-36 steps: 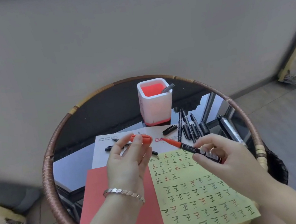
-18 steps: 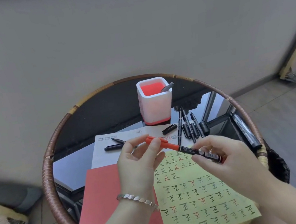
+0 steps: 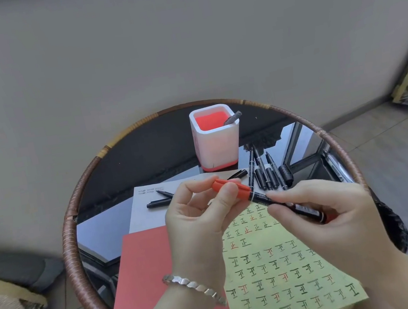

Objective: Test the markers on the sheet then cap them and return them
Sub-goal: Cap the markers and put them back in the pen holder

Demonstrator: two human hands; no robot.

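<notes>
Our left hand (image 3: 200, 224) pinched the cap (image 3: 243, 190) (touching the marker (image 3: 260, 196)); our right hand (image 3: 340, 213), at three o'clock, gripped the marker's barrel.

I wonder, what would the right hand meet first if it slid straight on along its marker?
Probably the left hand, pinching the red cap at the end of the marker; nothing shows between them, though depth is unclear.

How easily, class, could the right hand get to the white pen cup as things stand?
Probably yes. The pen cup stands beyond the right hand, with only black markers lying flat between. That hand grips the red marker, though, and the left hand pinches its cap.
</notes>
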